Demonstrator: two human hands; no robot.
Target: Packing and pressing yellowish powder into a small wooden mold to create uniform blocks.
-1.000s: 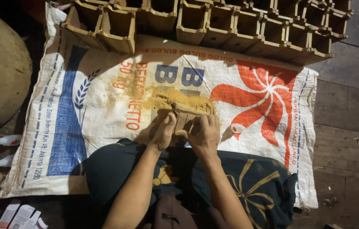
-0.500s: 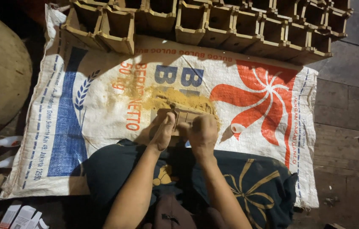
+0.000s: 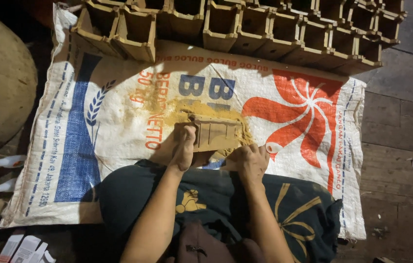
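Both hands have drifted apart since a moment ago, when they sat side by side on the workpiece: now the right hand (image 3: 249,163) has pulled back toward the body, curled into a loose fist at the near right corner of the piece, and whether it grips anything I cannot tell. Spread under it all is the big woven sack (image 3: 94,160), printed in blue and orange and dusted with yellow sawdust (image 3: 167,104) round the work. Along its far edge runs the row of open wooden boxes (image 3: 226,24), lined up mouth to mouth. Centre stage lies the small wooden panel (image 3: 216,132), flat on the sack in the thick of the dust. Pinning its left end is the left hand (image 3: 184,146), fingers pressed down and closed against the edge.
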